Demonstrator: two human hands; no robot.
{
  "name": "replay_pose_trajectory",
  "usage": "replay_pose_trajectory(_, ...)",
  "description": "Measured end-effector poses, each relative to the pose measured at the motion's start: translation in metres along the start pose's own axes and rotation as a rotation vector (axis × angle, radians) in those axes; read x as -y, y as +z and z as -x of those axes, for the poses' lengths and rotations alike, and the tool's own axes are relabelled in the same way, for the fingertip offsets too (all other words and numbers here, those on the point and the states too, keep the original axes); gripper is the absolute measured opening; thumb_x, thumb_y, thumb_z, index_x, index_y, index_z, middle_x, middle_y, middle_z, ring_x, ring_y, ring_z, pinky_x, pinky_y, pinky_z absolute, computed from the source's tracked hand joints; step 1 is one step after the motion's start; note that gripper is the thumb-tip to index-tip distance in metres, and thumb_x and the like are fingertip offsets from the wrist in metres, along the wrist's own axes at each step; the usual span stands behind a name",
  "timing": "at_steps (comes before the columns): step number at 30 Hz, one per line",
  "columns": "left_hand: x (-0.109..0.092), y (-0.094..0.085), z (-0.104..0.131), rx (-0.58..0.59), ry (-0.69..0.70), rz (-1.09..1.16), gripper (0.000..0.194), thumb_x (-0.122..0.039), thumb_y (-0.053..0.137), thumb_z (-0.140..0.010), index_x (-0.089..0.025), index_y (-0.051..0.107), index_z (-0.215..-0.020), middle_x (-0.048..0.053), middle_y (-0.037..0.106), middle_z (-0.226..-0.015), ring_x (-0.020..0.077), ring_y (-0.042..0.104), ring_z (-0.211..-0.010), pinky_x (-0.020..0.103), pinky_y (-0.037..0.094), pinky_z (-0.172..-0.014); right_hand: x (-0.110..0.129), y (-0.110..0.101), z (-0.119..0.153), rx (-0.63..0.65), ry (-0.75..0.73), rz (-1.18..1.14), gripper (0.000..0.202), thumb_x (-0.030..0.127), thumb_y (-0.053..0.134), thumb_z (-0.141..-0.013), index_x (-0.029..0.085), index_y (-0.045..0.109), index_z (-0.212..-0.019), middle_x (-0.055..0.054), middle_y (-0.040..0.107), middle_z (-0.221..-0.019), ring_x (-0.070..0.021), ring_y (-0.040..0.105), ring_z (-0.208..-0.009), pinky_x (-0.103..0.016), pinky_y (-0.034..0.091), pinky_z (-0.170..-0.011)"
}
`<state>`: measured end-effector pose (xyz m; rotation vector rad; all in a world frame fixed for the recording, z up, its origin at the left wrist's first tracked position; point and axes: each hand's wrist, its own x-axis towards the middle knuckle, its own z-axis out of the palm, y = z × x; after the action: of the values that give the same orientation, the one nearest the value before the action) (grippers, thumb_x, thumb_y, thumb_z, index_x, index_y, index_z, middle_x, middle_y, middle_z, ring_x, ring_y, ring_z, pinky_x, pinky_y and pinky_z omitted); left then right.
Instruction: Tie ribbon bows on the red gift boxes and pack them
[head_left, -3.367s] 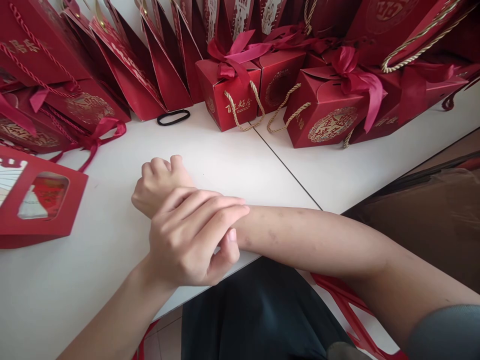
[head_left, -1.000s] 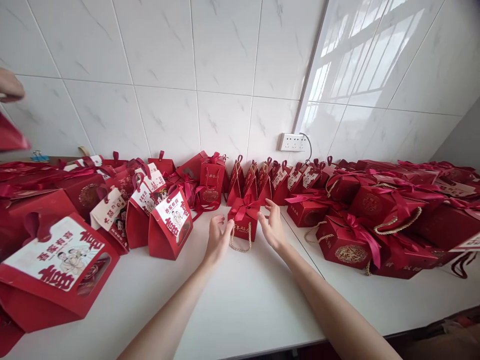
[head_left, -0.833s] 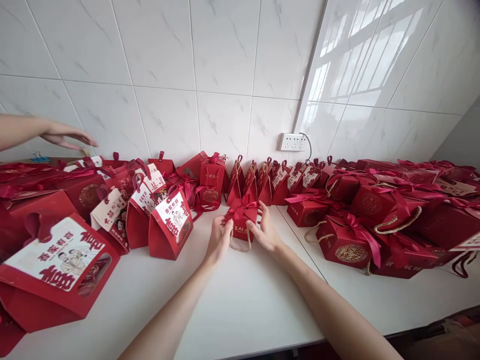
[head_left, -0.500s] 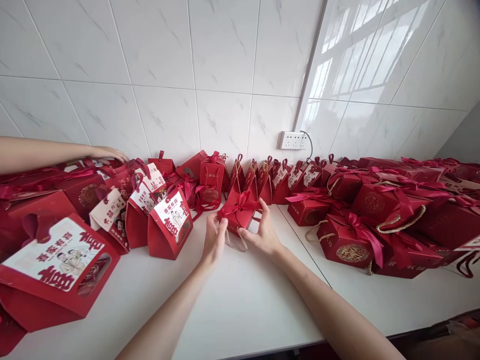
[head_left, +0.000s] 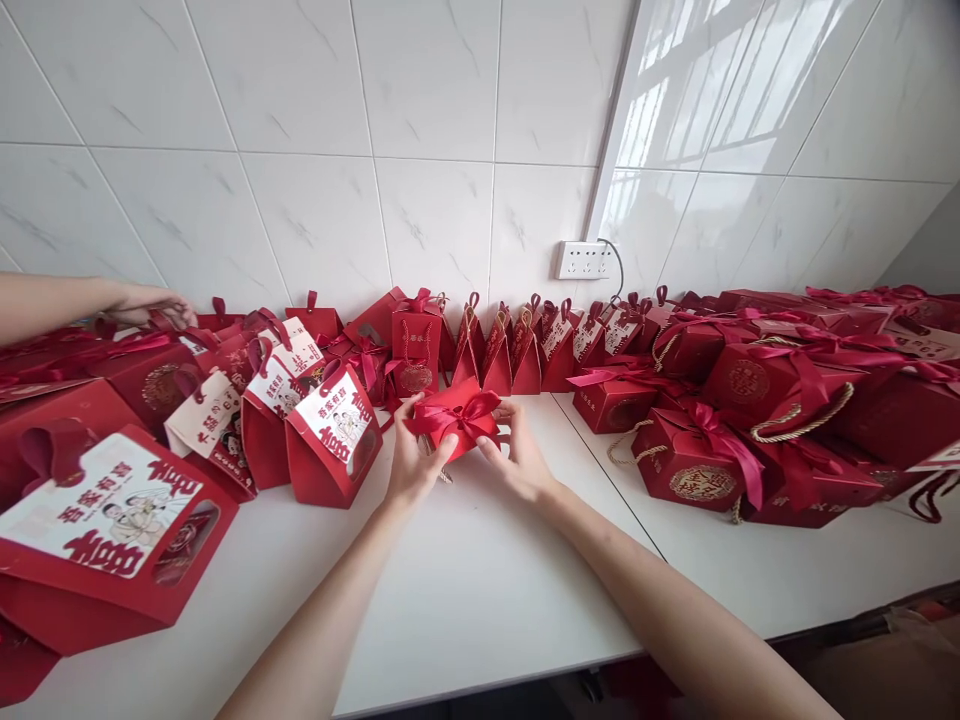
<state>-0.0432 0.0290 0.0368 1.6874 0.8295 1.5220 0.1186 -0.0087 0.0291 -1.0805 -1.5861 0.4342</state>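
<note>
A small red gift box (head_left: 456,420) with a red ribbon bow on top is between my hands, over the middle of the white table (head_left: 480,570). My left hand (head_left: 420,450) grips its left side, thumb at the front edge. The right side is held by my right hand (head_left: 517,450), its thumb also at the front and its fingers curled behind. A gold cord handle (head_left: 445,476) hangs below the box near my left thumb. Just left of my hands stands a red gift box with a white printed panel (head_left: 337,430).
Many red gift boxes crowd the left side, and a bow-topped pile (head_left: 780,420) fills the right. A row of peaked boxes (head_left: 499,350) lines the tiled wall below a power strip (head_left: 585,260). Another person's hand (head_left: 154,305) rests over the boxes at far left.
The box between my hands has shifted slightly left and been turned or tilted, and my fingers have wrapped closer round it. The other person's hand has moved left.
</note>
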Motion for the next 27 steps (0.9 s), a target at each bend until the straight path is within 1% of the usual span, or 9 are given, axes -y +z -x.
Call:
replay_pose_trajectory(4,-0.003,0.003,0.000,-0.059,0.008,-0.038,0.056,-0.040,0.068,-0.069,-0.023,0.040,-0.115,0.010,0.052,-0.122,0.0229,0.054,-0.115,0.040,0.047,-0.095,0.002,-0.001,-0.002,-0.034,-0.007,0.026,0.022,0.036,0.052,-0.082,0.023,0.036,-0.089,-0.004,0.048,-0.095,-0.0155,0.055,-0.088,-0.041,0.059,-0.076)
replay_pose_trajectory(6,-0.005,0.003,-0.001,-0.106,0.013,-0.068,0.051,-0.039,0.067,-0.071,-0.022,0.043,-0.112,0.011,0.053,-0.120,0.0224,0.055,-0.112,0.039,0.048,-0.093,0.004,-0.001,-0.002,-0.017,-0.023,0.034,0.020,0.035,0.052,-0.082,0.022,0.037,-0.080,-0.002,0.045,-0.090,-0.0135,0.054,-0.084,-0.039,0.060,-0.075)
replay_pose_trajectory(9,-0.007,0.001,-0.002,-0.139,0.030,-0.104,0.048,-0.041,0.067,-0.071,-0.020,0.045,-0.108,0.011,0.055,-0.116,0.0222,0.058,-0.105,0.036,0.049,-0.088,0.007,-0.002,-0.002,0.001,-0.001,0.039,0.021,0.034,0.051,-0.082,0.021,0.039,-0.071,-0.001,0.045,-0.088,-0.0123,0.055,-0.082,-0.037,0.060,-0.076)
replay_pose_trajectory(12,-0.007,-0.001,-0.004,-0.156,0.014,-0.128,0.044,-0.043,0.064,-0.073,-0.020,0.046,-0.106,0.010,0.057,-0.109,0.0208,0.060,-0.098,0.033,0.050,-0.082,0.009,-0.002,-0.002,0.011,0.015,0.035,0.021,0.035,0.049,-0.083,0.021,0.041,-0.070,-0.003,0.048,-0.090,-0.0128,0.056,-0.083,-0.034,0.060,-0.075)
replay_pose_trajectory(15,-0.009,-0.003,-0.005,-0.197,-0.013,-0.160,0.035,-0.043,0.058,-0.077,-0.020,0.048,-0.101,0.006,0.059,-0.097,0.0183,0.060,-0.089,0.030,0.049,-0.078,0.007,-0.001,-0.003,0.019,0.025,0.016,0.021,0.037,0.047,-0.085,0.021,0.044,-0.072,-0.004,0.053,-0.090,-0.0146,0.058,-0.084,-0.032,0.059,-0.071)
replay_pose_trajectory(18,-0.012,-0.004,-0.005,-0.223,-0.009,-0.188,0.027,-0.040,0.055,-0.078,-0.020,0.051,-0.095,0.004,0.059,-0.092,0.0170,0.058,-0.085,0.029,0.048,-0.075,0.003,-0.002,-0.004,0.011,0.058,-0.012,0.020,0.039,0.045,-0.086,0.022,0.041,-0.076,-0.002,0.056,-0.081,-0.0151,0.061,-0.074,-0.031,0.056,-0.065)
replay_pose_trajectory(22,-0.018,-0.006,-0.004,-0.235,-0.002,-0.225,0.020,-0.038,0.058,-0.075,-0.021,0.052,-0.083,0.001,0.055,-0.081,0.0155,0.054,-0.076,0.027,0.046,-0.069,0.003,-0.004,-0.006,-0.024,0.101,-0.023,0.021,0.041,0.043,-0.086,0.024,0.037,-0.077,0.001,0.054,-0.071,-0.0146,0.058,-0.058,-0.030,0.050,-0.057)
replay_pose_trajectory(24,-0.022,-0.006,-0.002,-0.227,0.020,-0.235,0.020,-0.037,0.060,-0.072,-0.021,0.050,-0.077,0.000,0.053,-0.077,0.0147,0.053,-0.072,0.026,0.045,-0.066,0.004,-0.005,-0.006,-0.046,0.127,-0.031,0.022,0.043,0.043,-0.087,0.024,0.036,-0.076,0.001,0.053,-0.070,-0.0147,0.057,-0.057,-0.030,0.049,-0.055)
replay_pose_trajectory(27,-0.029,-0.005,0.000,-0.209,0.046,-0.247,0.019,-0.033,0.062,-0.070,-0.021,0.047,-0.070,-0.002,0.051,-0.072,0.0142,0.052,-0.070,0.025,0.044,-0.064,0.007,-0.005,-0.006,-0.072,0.166,-0.057,0.025,0.046,0.042,-0.087,0.024,0.035,-0.076,0.001,0.054,-0.069,-0.0144,0.056,-0.057,-0.030,0.051,-0.055)
